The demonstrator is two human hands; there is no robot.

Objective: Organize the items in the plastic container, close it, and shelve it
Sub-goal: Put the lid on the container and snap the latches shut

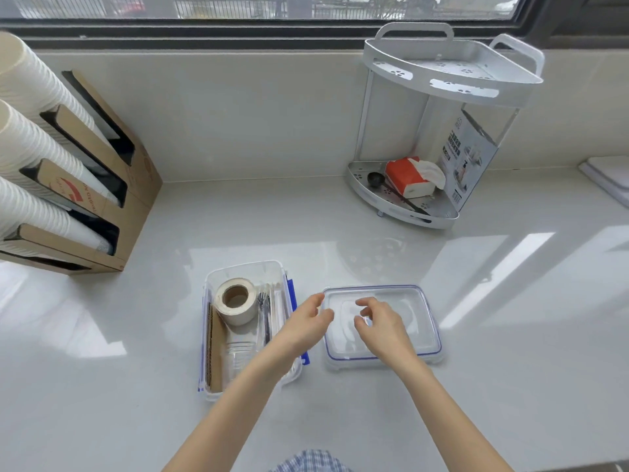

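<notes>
Both hands hover half-open and empty: left hand (306,321) beside, right hand (381,327) over the clear blue-rimmed plastic lid (422,321).

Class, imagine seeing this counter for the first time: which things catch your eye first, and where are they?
Two bare hands, left hand and right hand, reach over the clear lid lying front-centre. Left of it sits the open plastic container holding a tape roll. An orange tissue pack brightens the corner rack behind.
</notes>
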